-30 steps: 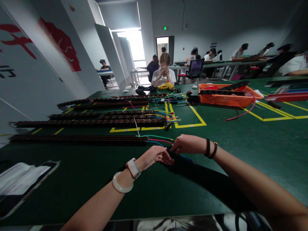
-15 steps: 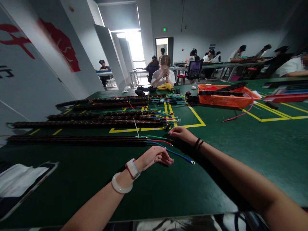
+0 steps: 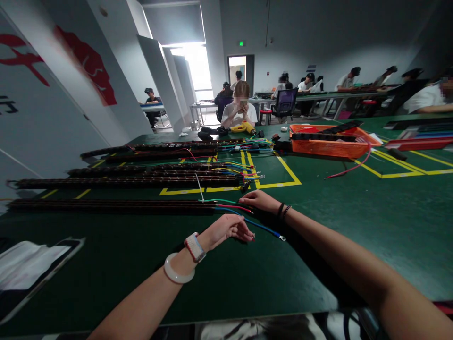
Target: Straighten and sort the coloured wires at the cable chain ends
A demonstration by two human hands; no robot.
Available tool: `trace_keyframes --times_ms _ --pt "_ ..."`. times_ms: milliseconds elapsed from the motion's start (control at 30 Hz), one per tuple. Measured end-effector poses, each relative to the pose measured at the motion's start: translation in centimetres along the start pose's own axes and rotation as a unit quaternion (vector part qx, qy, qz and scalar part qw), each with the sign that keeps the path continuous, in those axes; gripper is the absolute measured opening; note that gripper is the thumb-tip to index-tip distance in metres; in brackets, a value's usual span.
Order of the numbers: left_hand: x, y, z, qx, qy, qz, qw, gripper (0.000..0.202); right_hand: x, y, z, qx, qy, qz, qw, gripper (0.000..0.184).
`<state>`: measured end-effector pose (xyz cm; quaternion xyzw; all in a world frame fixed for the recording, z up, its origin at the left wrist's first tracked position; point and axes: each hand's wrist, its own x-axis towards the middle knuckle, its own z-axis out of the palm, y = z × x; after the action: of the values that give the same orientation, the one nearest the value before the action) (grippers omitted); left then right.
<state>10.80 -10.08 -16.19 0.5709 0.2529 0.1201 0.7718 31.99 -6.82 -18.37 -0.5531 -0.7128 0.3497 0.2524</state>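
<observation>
A long black bundle of wire sleeves [image 3: 113, 205] lies across the green table, with loose wire ends at its right. The fingertips of my right hand [image 3: 261, 200] are pinched together at the green wire [image 3: 226, 201], whose end is hidden behind them. Just below runs a red wire [image 3: 235, 206] with a bare tip. My left hand [image 3: 230, 229] rests nearer to me, empty, its fingers loosely bent and apart from the thumb. Partly behind that hand passes a blue wire [image 3: 265, 229], which ends in a ring terminal [image 3: 282, 238]. A white cable tie [image 3: 199, 186] stands up from the bundle.
More black wire bundles [image 3: 127, 182] lie farther back beside yellow tape markings. An orange basket [image 3: 329, 148] and a yellow heat gun [image 3: 244, 127] stand beyond. At the left lies a dark tray [image 3: 67, 264] with white sheets. A person [image 3: 240, 106] sits opposite.
My right hand has moved a little left and down, bringing its fingertips onto the green wire. My left hand has hardly moved.
</observation>
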Motion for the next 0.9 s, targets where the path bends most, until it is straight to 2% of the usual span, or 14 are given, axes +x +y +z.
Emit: trace_keyframes --times_ms 300,600,900 --pt "0.1 0.0 0.1 0.005 -0.002 0.004 1.0 0.04 0.8 -1.2 0.6 -0.04 -0.052 -0.001 0.998 0.058" --pt "0.1 -0.1 0.1 0.018 -0.009 0.018 1.0 0.041 0.7 -2.1 0.4 -0.072 -0.095 -0.046 0.992 0.059" --pt "0.1 0.1 0.2 0.019 -0.005 0.014 1.0 0.04 0.5 -2.7 1.2 -0.133 -0.079 -0.053 0.987 0.06"
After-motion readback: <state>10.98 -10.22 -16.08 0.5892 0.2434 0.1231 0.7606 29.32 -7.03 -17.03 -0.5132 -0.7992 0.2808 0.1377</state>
